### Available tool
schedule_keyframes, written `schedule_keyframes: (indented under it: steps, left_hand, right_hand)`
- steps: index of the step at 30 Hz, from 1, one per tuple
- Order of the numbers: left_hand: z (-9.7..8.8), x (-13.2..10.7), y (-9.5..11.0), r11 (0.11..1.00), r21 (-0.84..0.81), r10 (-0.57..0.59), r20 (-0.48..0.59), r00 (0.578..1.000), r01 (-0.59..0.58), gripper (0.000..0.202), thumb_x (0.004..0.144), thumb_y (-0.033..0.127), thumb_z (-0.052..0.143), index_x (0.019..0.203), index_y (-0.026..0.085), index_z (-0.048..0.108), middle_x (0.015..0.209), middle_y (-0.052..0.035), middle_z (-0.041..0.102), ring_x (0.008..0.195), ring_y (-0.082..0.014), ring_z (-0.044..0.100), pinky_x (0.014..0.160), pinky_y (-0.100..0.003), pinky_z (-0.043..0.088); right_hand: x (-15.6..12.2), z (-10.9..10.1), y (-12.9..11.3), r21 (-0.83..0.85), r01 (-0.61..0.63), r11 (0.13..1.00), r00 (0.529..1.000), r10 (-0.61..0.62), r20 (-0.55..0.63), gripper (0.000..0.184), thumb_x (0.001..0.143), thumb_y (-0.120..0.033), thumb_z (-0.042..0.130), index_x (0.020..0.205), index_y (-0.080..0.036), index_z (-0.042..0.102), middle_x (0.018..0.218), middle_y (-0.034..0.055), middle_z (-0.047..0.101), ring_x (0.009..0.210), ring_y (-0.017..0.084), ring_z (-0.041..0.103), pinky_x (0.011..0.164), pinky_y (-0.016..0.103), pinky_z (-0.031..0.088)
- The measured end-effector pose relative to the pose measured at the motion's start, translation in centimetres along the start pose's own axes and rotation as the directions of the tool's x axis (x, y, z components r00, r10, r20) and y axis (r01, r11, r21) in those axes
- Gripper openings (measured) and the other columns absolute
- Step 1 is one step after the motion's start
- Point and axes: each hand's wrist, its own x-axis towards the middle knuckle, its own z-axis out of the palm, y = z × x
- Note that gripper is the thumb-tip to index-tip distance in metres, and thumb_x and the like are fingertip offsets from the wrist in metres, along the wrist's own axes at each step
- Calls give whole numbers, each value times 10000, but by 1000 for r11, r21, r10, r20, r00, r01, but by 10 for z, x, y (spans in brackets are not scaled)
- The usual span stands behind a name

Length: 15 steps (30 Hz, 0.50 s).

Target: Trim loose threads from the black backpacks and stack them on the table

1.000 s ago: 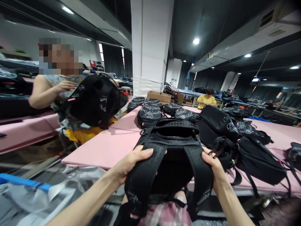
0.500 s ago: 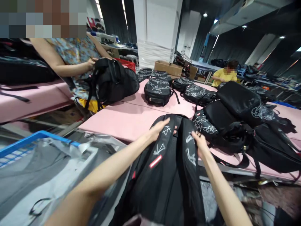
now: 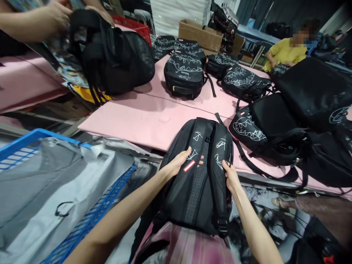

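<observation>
A black backpack [image 3: 202, 183] lies in front of me with its strap side up, its top end on the pink table [image 3: 132, 121] and its lower end against my body. White scribbled drawings mark both shoulder straps, and a red-and-white label sits on the left one. My left hand [image 3: 183, 161] is closed around the left strap, thumb on top and fingertips showing at its inner edge. On the other side, my right hand [image 3: 230, 174] grips the right strap, thumb on top; its remaining fingers are partly hidden.
Several black backpacks [image 3: 184, 73] with white drawings stand farther back, and more bags [image 3: 275, 121] are piled at right. A co-worker [image 3: 52, 22] at left handles another black backpack [image 3: 115, 55]. A blue basket [image 3: 41, 134] with a grey liner stands at lower left. A person in yellow [image 3: 287, 55] is behind.
The view has tilted down. Both hands have slid down the straps toward me, and more of the backpack's back panel and lower end shows.
</observation>
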Motion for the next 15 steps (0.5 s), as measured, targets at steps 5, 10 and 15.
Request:
schedule_keyframes:
  steps: [5,10,15]
  left_hand:
    - [-6,2,-3,998,-30,-47,42,998,48,607,832,589,395,1010,68,650,930,-164,693,789,-206,662,754,-311,521]
    - [-10,7,-4,998,-49,-26,34,999,28,599,821,600,407,1009,86,650,962,-158,686,840,-217,652,764,-329,518]
    - [-6,4,-3,999,-3,-47,-5,999,47,679,808,655,348,974,76,661,939,-161,690,817,-217,651,776,-333,508]
  right_hand:
    - [1,-1,5,-4,-23,1000,999,23,-31,395,595,-521,715,697,-167,574,594,-30,573,462,78,409,396,211,160]
    - [3,0,4,20,-48,999,998,49,-26,386,599,-521,713,721,-174,596,650,-16,623,506,100,488,407,209,236]
    - [2,2,6,54,-66,996,997,68,-36,390,597,-518,718,743,-172,613,667,-6,645,521,114,524,413,208,311]
